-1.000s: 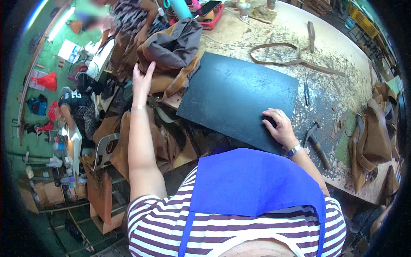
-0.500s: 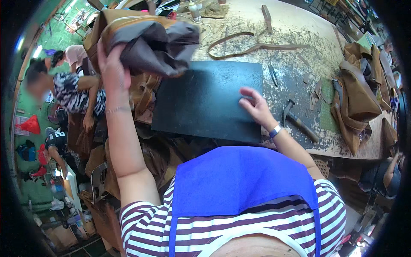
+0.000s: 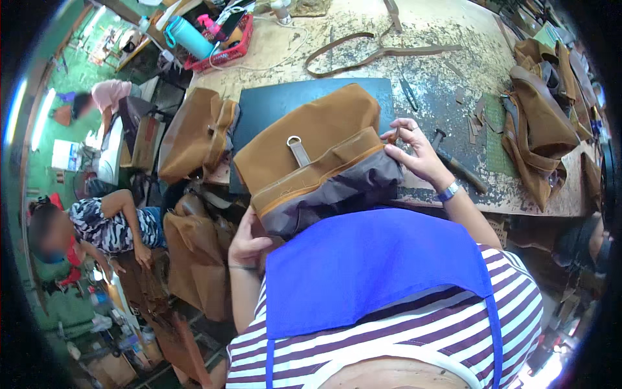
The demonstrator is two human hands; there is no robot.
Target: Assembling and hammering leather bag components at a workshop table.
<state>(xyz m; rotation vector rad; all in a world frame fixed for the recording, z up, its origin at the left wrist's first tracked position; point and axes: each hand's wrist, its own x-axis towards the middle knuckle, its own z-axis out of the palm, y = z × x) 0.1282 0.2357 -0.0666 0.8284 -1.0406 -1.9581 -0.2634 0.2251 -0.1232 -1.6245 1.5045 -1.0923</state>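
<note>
Two hands on one brown bag at the table's near edge.
The left hand (image 3: 249, 243) is closed on the lower corner of the brown-and-grey bag (image 3: 317, 162); the right hand (image 3: 414, 150) pinches its right edge, fingers curled. The bag lies on one dark mat (image 3: 272, 104) on the scarred table (image 3: 453, 71). Beyond: one hammer (image 3: 457, 165), one teal bottle (image 3: 188, 37), one red basket (image 3: 223, 55).

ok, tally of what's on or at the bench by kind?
Brown bags: 3, one held over the mat, one left of it, a heap at right
Dark cutting mat: 1
Hammer: 1
Leather strap loop: 1
Teal bottle: 1
Total: 7
</note>
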